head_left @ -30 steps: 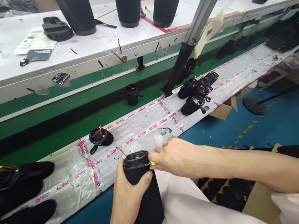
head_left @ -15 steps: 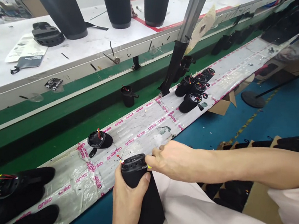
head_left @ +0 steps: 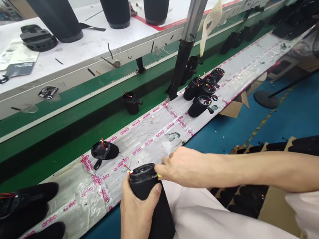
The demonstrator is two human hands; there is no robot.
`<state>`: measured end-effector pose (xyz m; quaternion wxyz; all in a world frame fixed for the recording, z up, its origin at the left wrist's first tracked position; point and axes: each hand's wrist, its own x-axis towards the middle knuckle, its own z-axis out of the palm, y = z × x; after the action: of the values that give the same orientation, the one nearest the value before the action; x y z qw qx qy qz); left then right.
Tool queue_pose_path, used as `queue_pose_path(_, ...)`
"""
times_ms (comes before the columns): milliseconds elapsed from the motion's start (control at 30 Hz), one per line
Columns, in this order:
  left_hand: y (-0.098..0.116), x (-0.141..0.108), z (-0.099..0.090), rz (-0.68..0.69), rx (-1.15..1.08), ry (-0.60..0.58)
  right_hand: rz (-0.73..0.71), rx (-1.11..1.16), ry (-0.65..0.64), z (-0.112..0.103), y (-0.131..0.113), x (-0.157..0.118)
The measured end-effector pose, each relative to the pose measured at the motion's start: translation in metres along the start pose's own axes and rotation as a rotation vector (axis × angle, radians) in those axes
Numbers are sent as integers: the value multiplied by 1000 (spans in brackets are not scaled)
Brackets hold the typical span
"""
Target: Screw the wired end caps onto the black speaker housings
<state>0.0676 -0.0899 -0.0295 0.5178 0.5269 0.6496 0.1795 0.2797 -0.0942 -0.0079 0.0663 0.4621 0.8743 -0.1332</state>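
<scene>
My left hand (head_left: pixel 138 213) is wrapped round a black cylindrical speaker (head_left: pixel 161 224) near its top end. The speaker leans against my clothing, with its ring-shaped end facing up. Thin red, white and yellow wires (head_left: pixel 128 169) stick out at the left of that rim. Closed in a pinch, my right hand (head_left: pixel 175 166) touches the rim's right side. A small yellow bit (head_left: pixel 159 176) shows below its fingertips; what they grip is mostly hidden.
A similar open-ended speaker body (head_left: pixel 105 150) stands on the plastic-wrapped ledge (head_left: pixel 145 141), with several more farther along and at lower left. A green conveyor (head_left: pixel 89 126) runs behind. A metal post (head_left: pixel 189 34) rises by the white shelf (head_left: pixel 68 58). Boxed speakers (head_left: pixel 256 185) are at right.
The view has shifted slightly, so the shelf and post sit farther left. Both hands keep nearly the same hold on the speaker.
</scene>
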Motion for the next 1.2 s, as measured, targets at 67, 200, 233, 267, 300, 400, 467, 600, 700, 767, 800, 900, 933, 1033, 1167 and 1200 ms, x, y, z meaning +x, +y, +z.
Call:
queue_pose_path(67, -5, 3, -3, 0, -49, 24, 0, 39, 37, 2, 4, 3)
queue_pose_path(200, -26, 13, -6, -21, -491, -152, -19, 80, 105, 7, 12, 5)
queue_pose_path(233, -31, 15, -5, -37, -629, -218, -32, 90, 111, 8, 14, 5)
queue_pose_path(267, -36, 16, -5, -53, -736, -268, -41, 97, 114, 9, 16, 5)
queue_pose_path(300, -39, 17, -4, -64, -805, -295, -54, 102, 118, 10, 17, 5)
queue_pose_path(400, -44, 18, -2, -60, -895, -321, -110, 134, 194, 18, 21, 7)
queue_pose_path(467, -45, 17, -1, -44, -944, -333, -157, 184, 306, 27, 24, 7)
queue_pose_path(600, -48, 16, -1, -105, -1020, -345, -186, 256, 438, 39, 34, 4)
queue_pose_path(700, -53, 17, -3, -228, -1084, -338, -120, 247, 447, 31, 38, -1)
queue_pose_path(767, -55, 17, -5, -241, -1050, -303, -20, 216, 399, 19, 33, -2)
queue_pose_path(800, -54, 17, -5, -227, -1016, -281, 25, 201, 350, 12, 29, -2)
queue_pose_path(900, -46, 16, -7, -185, -912, -234, 72, 180, 185, -5, 14, 2)
queue_pose_path(933, -43, 15, -8, -171, -872, -221, 64, 174, 150, -9, 9, 4)
queue_pose_path(1033, -32, 13, -9, -129, -750, -183, 26, 141, 99, -15, 1, 9)
queue_pose_path(1167, -26, 12, -10, -83, -633, -134, -13, 101, 89, -15, 1, 11)
queue_pose_path(1200, -26, 12, -10, -76, -610, -118, -19, 94, 94, -15, 2, 11)
